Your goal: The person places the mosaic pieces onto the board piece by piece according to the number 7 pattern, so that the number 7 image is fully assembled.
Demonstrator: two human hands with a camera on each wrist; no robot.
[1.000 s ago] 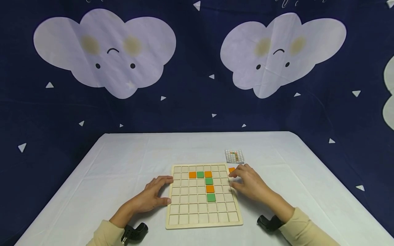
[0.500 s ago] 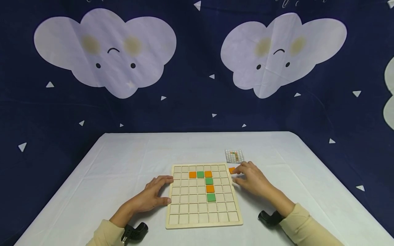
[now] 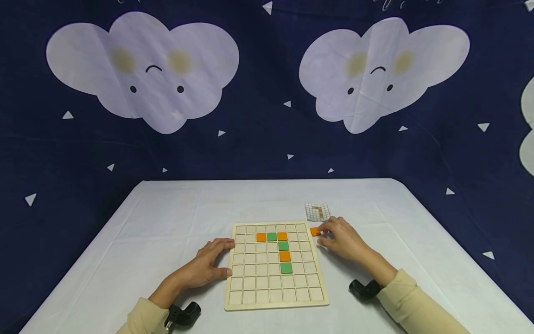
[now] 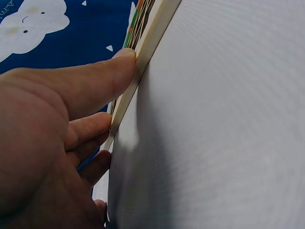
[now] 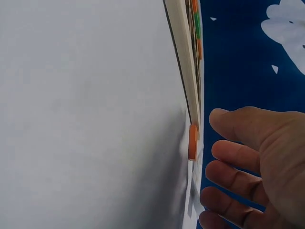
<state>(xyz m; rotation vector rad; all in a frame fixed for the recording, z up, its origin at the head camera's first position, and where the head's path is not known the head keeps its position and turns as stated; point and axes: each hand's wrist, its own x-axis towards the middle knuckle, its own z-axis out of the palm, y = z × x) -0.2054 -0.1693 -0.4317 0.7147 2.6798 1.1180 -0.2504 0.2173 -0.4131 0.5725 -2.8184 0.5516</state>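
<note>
A wooden grid board (image 3: 256, 283) lies on the table. Its cells hold three orange tiles and three green ones, in a short row that turns down a column. My left hand (image 3: 202, 265) rests at the board's left edge, thumb (image 4: 107, 83) and fingertips against the rim. Beside the board's far right corner lies a loose orange tile (image 3: 314, 231). Over it hovers my right hand (image 3: 343, 239), index fingertip overlapping the tile in the head view. The right wrist view shows this orange tile (image 5: 192, 142) apart from the loosely bent fingers.
A small printed card (image 3: 317, 212) with a coloured grid pattern lies just behind the loose tile. White cloth (image 3: 167, 222) covers the table, and a dark blue curtain (image 3: 267, 157) with clouds hangs behind. Each wrist wears a black device (image 3: 365, 290).
My right hand has moved away from the board's right edge, slightly back and right, to the loose orange tile. The left hand and the tiles have stayed put.
</note>
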